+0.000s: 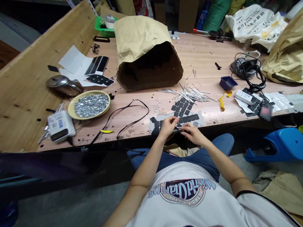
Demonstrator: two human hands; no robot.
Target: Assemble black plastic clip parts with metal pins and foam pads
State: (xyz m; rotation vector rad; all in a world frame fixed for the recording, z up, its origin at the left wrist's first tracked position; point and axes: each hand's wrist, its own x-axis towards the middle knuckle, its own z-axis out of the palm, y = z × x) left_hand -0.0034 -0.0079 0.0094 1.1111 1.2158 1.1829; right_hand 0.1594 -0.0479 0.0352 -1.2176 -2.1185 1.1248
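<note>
We are curling our left hand (167, 126) and right hand (193, 133) into pinches (what the fingertips grip is too small to tell) at a white backing sheet of black square foam pads (199, 119), lying at 12 o'clock on the pale wooden table (208, 53), just below a pile of thin steel rods (189, 95).

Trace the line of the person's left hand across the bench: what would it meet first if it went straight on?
Probably the black square pads just ahead of the left hand, which points up and to the right. Depth is unclear, so it may be right above them.
</note>
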